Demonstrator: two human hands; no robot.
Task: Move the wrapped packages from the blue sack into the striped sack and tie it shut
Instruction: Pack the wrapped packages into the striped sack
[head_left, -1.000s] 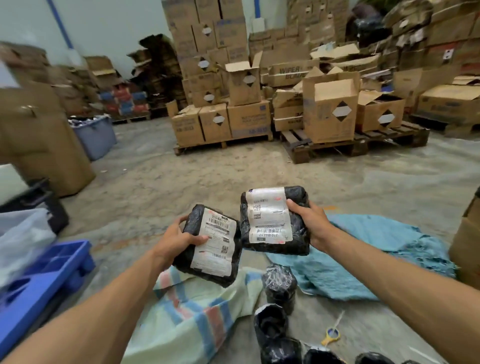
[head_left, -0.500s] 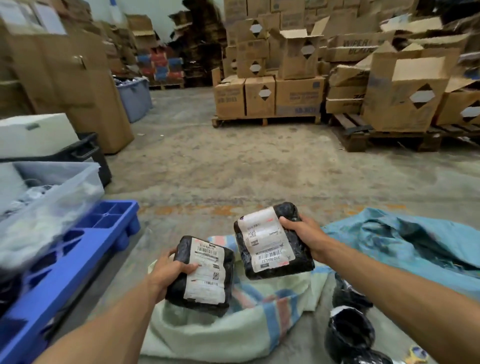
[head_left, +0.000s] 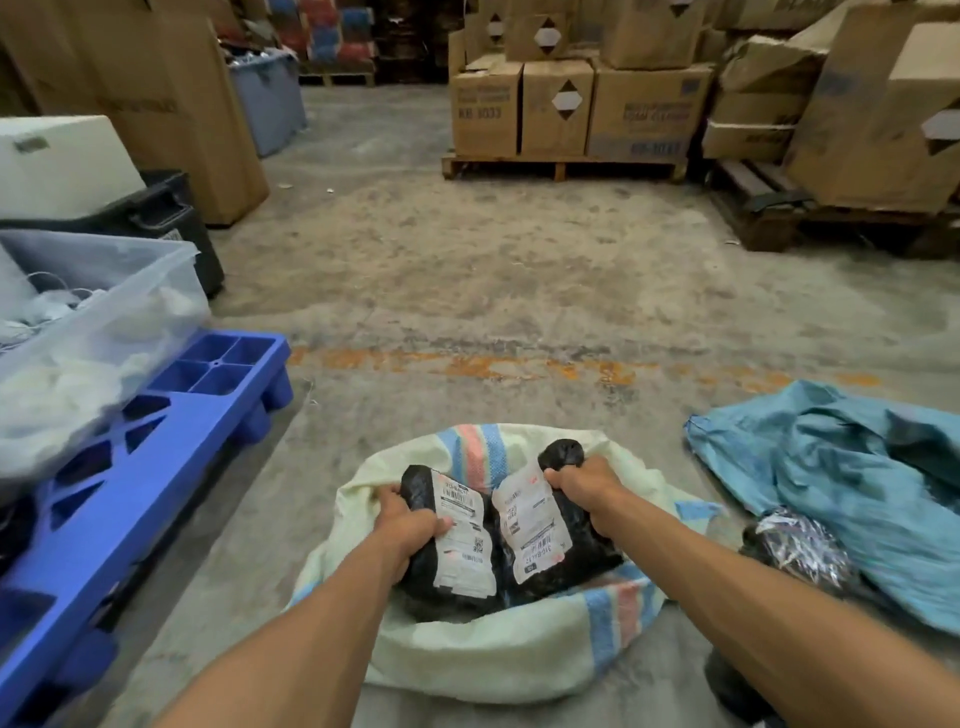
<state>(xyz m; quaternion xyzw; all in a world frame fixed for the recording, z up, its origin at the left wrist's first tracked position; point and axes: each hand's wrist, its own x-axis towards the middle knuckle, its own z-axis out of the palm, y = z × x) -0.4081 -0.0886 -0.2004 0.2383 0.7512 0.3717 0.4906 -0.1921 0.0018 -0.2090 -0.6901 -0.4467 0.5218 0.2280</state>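
Observation:
The striped sack, pale with blue and pink bands, lies open on the floor in front of me. My left hand grips a black wrapped package with a white label inside the sack's mouth. Beside it, my right hand grips a second black labelled package, also down in the opening. The two packages touch each other. The blue sack lies crumpled on the floor to the right. Another black wrapped package rests by the blue sack's near edge.
A blue plastic pallet stands at the left with a clear bin on it. Cardboard boxes on wooden pallets fill the back. A tall carton and a grey tub stand at the back left.
Both hands have come down from chest height and lowered the two packages into the striped sack's mouth. My view has tilted down and turned left.

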